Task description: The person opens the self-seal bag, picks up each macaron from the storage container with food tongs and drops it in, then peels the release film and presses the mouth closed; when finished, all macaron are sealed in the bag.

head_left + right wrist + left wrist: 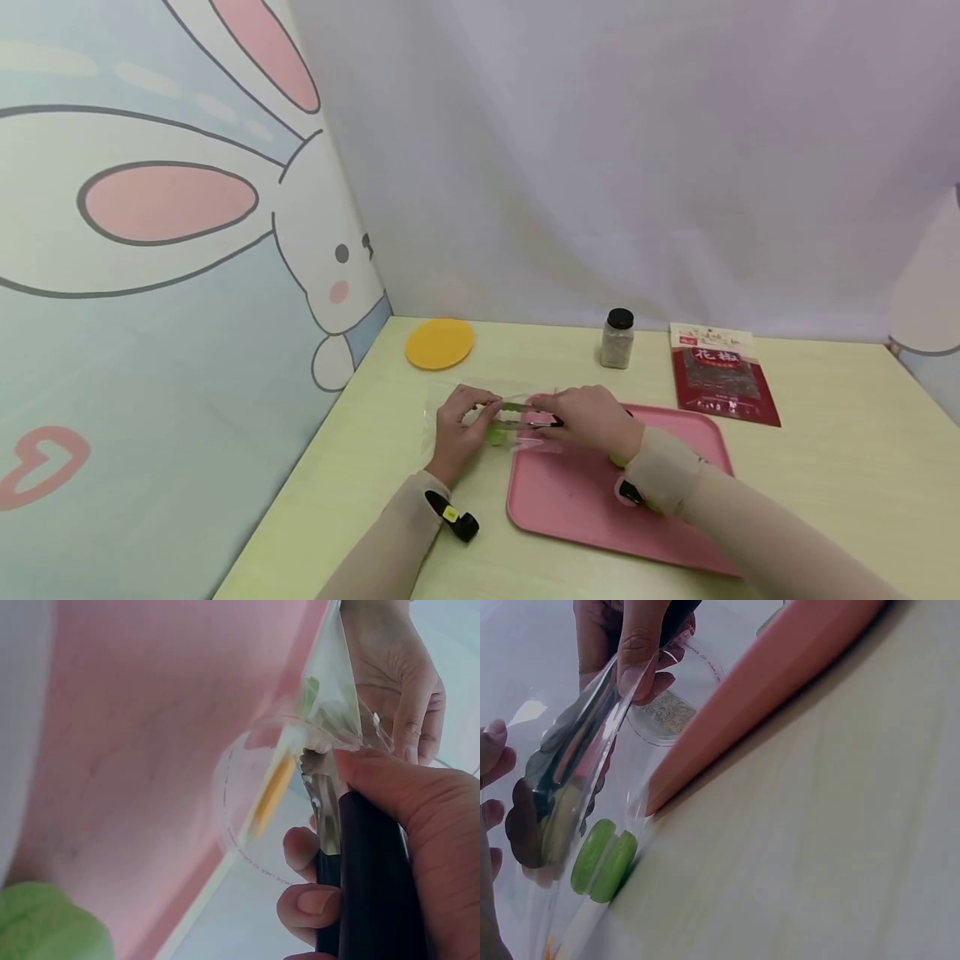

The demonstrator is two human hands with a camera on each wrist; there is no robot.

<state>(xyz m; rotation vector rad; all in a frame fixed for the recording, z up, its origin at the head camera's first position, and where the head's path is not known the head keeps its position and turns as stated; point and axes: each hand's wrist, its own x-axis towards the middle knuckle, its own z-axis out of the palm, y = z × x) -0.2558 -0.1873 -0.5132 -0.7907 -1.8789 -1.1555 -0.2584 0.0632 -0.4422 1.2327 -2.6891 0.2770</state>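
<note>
My right hand (592, 417) grips a pair of metal tongs (517, 424) by the black handles (379, 885). The scalloped tong heads (532, 817) point left and overlap a clear plastic bag (641, 799). At the bag's mouth, my left hand (459, 425) pinches the film between thumb and fingers; in the right wrist view its fingers hang beyond the tongs. A green macaron (604, 862) with a pale filling shows by the film, below the tong tips. The right thumb lies against the film in the left wrist view.
A pink tray (562, 508) lies under my right forearm, with light green rounded pieces (52, 922) partly hidden there. Behind stand a yellow plate (440, 343), a black-lidded jar (617, 342) and a red-and-white packet (723, 379). Curtain-like walls close off the table's back and left.
</note>
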